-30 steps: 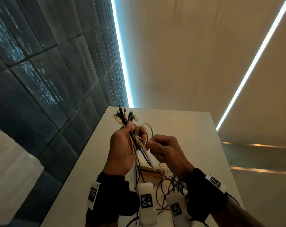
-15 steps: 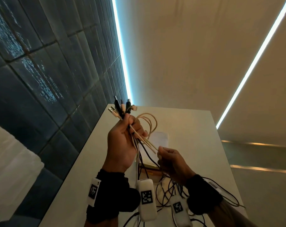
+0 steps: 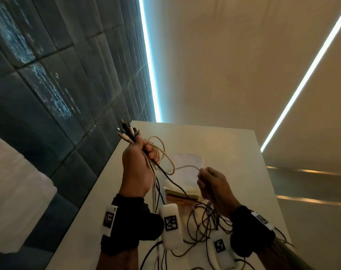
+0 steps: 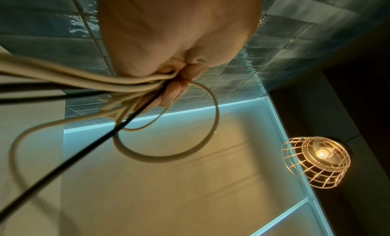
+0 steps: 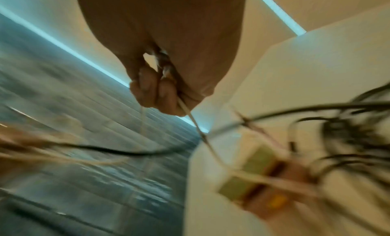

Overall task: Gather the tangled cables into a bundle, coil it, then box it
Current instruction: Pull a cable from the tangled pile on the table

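Mid-frame, the left hand (image 3: pixel 138 164) grips the cables (image 3: pixel 156 158) in a fist, plugs up; the right hand (image 3: pixel 214 186) pinches one beige strand. The tangle (image 3: pixel 206 221) below could snag and drag the box (image 3: pixel 182 194) off the table (image 3: pixel 234 152).

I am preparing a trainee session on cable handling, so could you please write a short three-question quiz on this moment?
1. True or false: the left hand grips the bunch of beige and black cables just below their plugs.
2. What does the right hand pinch? A) one thin beige cable B) a black plug C) nothing
3. Fill in: the small open cardboard box sits on the white ____.

Key: 1 true; 2 A; 3 table.
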Available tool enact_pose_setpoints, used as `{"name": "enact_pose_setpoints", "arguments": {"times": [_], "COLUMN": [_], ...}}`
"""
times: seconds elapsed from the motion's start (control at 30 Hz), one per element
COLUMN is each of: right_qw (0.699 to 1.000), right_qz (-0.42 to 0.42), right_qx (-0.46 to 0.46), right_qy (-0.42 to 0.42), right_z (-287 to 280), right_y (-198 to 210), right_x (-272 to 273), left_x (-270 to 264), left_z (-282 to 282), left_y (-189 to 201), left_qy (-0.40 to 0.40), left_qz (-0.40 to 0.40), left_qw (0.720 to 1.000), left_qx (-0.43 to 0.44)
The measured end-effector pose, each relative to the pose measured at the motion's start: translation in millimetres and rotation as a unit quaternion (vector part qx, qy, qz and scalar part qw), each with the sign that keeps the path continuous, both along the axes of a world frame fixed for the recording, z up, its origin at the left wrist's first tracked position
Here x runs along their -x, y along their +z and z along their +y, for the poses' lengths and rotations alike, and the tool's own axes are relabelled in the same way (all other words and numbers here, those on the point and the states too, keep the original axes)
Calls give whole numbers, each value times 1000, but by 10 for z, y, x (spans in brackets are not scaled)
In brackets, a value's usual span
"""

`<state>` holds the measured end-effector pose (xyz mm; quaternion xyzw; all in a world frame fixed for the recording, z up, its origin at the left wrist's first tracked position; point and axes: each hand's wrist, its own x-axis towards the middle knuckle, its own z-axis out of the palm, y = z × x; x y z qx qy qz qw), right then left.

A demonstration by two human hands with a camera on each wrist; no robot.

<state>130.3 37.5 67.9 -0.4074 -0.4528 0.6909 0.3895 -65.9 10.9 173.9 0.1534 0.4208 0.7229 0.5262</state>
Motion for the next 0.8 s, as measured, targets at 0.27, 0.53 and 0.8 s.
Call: {"name": "enact_pose_setpoints", "arguments": {"times": [0.27,0.53,0.8], "right_qw": [950,941,963], "right_qz": [51,-11,-94], "right_qx": [-269,-300,-227], "right_qy": [148,157,108], "right_z": [-190,-14,110], "right_y": [1001,895,547], "right_x": [374,347,-32], "left_x": [-252,-279,-186], "left_z": [-41,-147,-137], "left_y": [108,197,236], "left_qy": [-1,-118,-86], "left_qz": [48,16,-26], "left_qw": [995,991,995], "left_qx": [82,59,-33]}}
